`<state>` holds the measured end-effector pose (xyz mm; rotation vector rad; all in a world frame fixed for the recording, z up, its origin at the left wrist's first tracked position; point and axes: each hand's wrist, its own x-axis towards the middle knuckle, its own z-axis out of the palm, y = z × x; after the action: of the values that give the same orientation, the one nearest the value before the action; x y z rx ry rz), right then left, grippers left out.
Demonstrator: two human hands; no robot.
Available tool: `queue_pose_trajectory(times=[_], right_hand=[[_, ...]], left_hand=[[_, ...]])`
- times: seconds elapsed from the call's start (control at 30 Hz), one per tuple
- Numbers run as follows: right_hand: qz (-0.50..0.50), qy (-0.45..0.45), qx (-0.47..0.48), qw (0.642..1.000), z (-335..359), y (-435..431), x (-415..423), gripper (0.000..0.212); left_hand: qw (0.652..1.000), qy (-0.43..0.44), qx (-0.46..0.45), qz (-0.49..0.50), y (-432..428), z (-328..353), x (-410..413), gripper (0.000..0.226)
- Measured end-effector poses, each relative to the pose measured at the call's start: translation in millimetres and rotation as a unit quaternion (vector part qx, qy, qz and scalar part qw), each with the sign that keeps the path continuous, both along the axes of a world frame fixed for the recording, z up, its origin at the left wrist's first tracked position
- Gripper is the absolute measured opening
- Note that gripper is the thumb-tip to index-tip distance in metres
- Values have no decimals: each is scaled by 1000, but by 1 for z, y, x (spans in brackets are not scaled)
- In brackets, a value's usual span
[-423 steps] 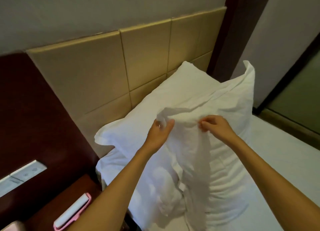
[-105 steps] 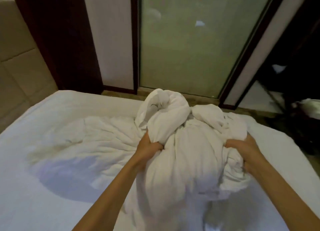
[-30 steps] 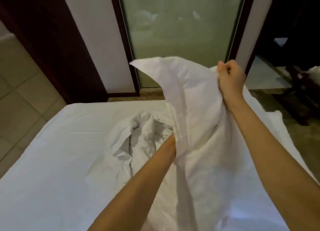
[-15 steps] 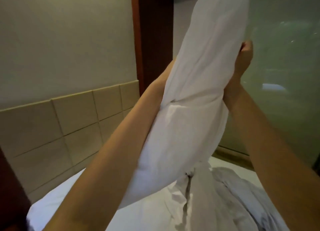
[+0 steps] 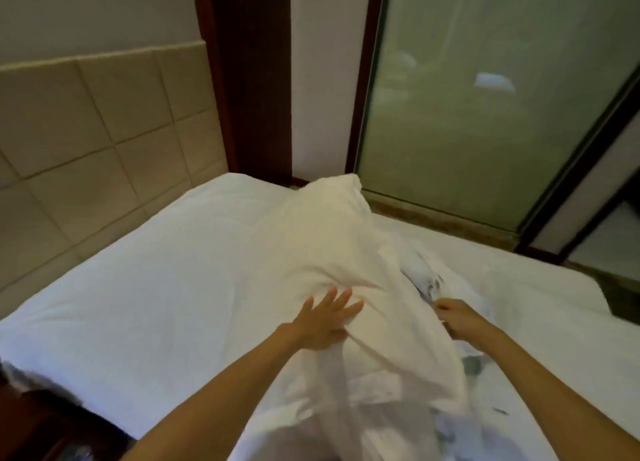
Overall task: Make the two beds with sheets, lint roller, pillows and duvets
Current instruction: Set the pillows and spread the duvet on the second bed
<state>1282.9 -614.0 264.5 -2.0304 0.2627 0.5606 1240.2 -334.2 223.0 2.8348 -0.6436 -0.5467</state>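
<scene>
One white pillow (image 5: pixel 311 246) is lying lengthwise on the one bed (image 5: pixel 138 305) in view, touching a heap of crumpled bedding (image 5: pixel 429 280) on its right. The left hand (image 5: pixel 322 322) is pressing flat on the pillow, fingers straight and spread. The right hand (image 5: pixel 457 322) is curling its fingers into the pillow's right edge, gripping the cloth.

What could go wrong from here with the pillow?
1. The pillow lies partly on crumpled linen. A tug from the right hand, which grips the pillow's edge, may drag that linen along or trap it underneath.
2. The left hand presses flat on the pillow, and folds fan out from its fingers; those creases may stay.
</scene>
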Motion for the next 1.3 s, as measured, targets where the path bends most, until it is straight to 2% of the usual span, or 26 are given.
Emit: queue_pose_trajectory(times=[0.07,0.13,0.33,0.47,0.57,0.63,0.67,0.77,0.83,0.9,1.0,1.07,1.13,1.23,1.3], right_hand=[[-22,52,8,998,-3,-18,-13,12],[-34,61,14,997,-4,-26,-10,18],[-22,-28,2,999,9,42,28,24],[-18,-82,-33,996,25,119,62,37],[-3,-113,-59,992,37,168,85,60],[21,-111,-66,991,40,196,101,81],[32,-102,-70,992,39,210,110,92],[34,-60,-112,991,18,245,131,114],[-3,-54,-150,987,-8,263,145,118],[-34,-63,-196,978,-23,279,156,107],[-48,-129,-167,976,-20,319,172,65],[-46,-189,-139,971,0,361,191,46],[-52,-230,-107,966,27,411,215,41],[-109,-259,-20,959,57,485,249,49],[-142,-283,42,948,69,529,264,50]], left_hand=[[998,-49,-27,19,5,-24,-12,61],[995,-78,-59,27,11,-49,-30,60],[966,-171,-173,88,46,-41,-18,70],[935,-140,-251,207,66,-26,2,72],[884,-115,-310,329,97,-28,16,50],[827,-76,-340,441,121,-35,18,44],[786,-46,-360,501,137,-41,18,45],[637,110,-392,654,187,-72,16,67],[538,247,-435,678,206,-104,26,80],[468,342,-528,621,207,-131,49,74],[449,325,-576,601,215,-145,90,32],[458,301,-579,604,254,-133,113,25],[480,259,-582,604,315,-110,136,25],[563,120,-574,583,424,-50,182,24],[605,33,-557,568,493,-12,222,29]])
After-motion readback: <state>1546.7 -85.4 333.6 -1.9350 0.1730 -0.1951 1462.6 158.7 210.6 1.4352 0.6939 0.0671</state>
